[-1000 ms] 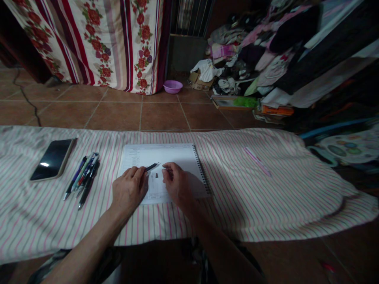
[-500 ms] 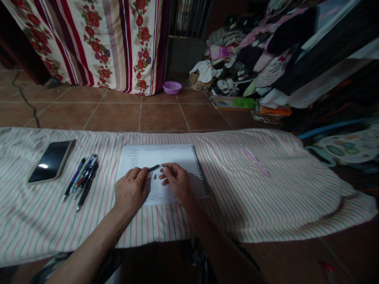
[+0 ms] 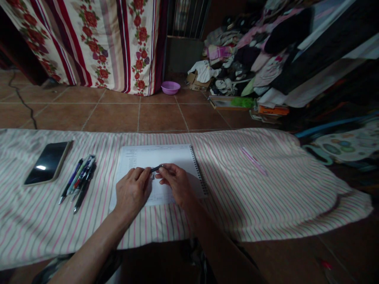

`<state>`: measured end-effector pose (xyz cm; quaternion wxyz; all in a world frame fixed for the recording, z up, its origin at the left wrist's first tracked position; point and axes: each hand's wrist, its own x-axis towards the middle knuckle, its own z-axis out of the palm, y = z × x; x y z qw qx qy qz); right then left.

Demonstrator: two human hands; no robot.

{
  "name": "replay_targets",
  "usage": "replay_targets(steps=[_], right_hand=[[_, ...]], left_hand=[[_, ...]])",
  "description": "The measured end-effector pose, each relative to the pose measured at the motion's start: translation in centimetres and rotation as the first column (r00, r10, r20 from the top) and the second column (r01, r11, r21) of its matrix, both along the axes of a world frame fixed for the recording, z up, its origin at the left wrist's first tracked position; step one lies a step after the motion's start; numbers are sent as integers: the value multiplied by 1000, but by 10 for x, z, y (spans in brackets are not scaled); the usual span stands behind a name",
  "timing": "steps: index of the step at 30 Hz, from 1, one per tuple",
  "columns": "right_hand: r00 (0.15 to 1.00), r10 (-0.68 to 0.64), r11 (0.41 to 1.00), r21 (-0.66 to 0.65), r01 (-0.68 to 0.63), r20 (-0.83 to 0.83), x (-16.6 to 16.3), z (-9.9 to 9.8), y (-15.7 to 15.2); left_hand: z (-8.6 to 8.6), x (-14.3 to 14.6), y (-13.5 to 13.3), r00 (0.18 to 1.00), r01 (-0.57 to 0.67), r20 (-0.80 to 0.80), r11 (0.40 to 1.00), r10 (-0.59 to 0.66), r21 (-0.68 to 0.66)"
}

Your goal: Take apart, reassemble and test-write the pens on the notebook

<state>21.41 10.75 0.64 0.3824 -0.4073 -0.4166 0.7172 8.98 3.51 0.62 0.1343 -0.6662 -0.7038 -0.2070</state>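
Note:
A dark pen barrel [image 3: 156,169] slants above the spiral notebook [image 3: 177,152], between both hands. My left hand [image 3: 132,187] is closed around its lower left end. The thumb and finger of my right hand [image 3: 175,180] pinch at the barrel's upper right end, where any smaller part is too fine to make out; its other fingers are loosely curled. On the page just under the barrel lies a small dark pen tip piece [image 3: 152,177], partly hidden by the right fingers. The notebook lies open, with its black coil on the right.
To the left are several pens [image 3: 79,181] in a bundle and a phone [image 3: 49,162]. A pink pen [image 3: 254,161] lies on the striped cloth [image 3: 284,189] to the right. Beyond, a purple basin [image 3: 171,87] stands on the tiled floor near piled clothes [image 3: 245,55].
My right fingertips have closed in on the barrel's end, where a thin gap showed before. The view has shifted slightly, and the small tip piece is now more covered.

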Motion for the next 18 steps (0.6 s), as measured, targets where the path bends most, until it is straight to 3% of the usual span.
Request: replay_targets(steps=[8, 13, 16, 18], right_hand=[[998, -35, 999, -36, 33, -57, -1, -3, 0], [981, -149, 982, -132, 133, -125, -2, -4, 4], [964, -226, 965, -165, 202, -140, -2, -3, 7], [955, -256, 957, -181, 227, -151, -1, -2, 8]], left_hand=[[1, 3, 3, 999, 39, 2, 998, -40, 52], [7, 3, -1, 990, 118, 52, 964, -134, 238], [5, 9, -8, 941, 237, 173, 930, -291, 279], [1, 15, -11, 859, 283, 366, 928, -358, 242]])
